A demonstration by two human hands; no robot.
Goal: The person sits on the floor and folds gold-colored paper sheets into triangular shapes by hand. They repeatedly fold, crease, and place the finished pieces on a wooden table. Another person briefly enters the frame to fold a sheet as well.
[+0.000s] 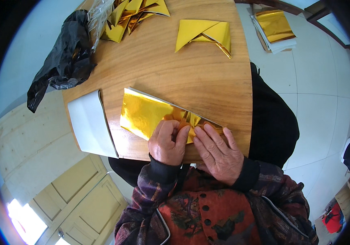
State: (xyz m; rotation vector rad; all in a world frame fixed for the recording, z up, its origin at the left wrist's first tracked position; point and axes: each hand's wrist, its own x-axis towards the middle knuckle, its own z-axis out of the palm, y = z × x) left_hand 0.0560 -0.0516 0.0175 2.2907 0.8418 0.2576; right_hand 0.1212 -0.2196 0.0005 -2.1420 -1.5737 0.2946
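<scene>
A folded sheet of gold foil paper (143, 116) lies slantwise near the table's front edge, with a thin white edge showing along its far side. My left hand (168, 143) is closed at the sheet's near edge, its fingers curled and the thumb bent toward them. What exactly is under those fingertips is partly hidden. Flat on the right part of the same paper rests my right hand (220, 153), its fingers stretched out. The foil is creased between the two hands. Left of it lies a stack of white paper (91, 124).
A folded gold foil piece (203, 32) lies farther back on the wooden table (158, 57). Several more folded gold pieces (136, 14) are heaped at the far left beside a black plastic bag (71, 53). On the floor at the right is a stack of gold sheets (275, 26).
</scene>
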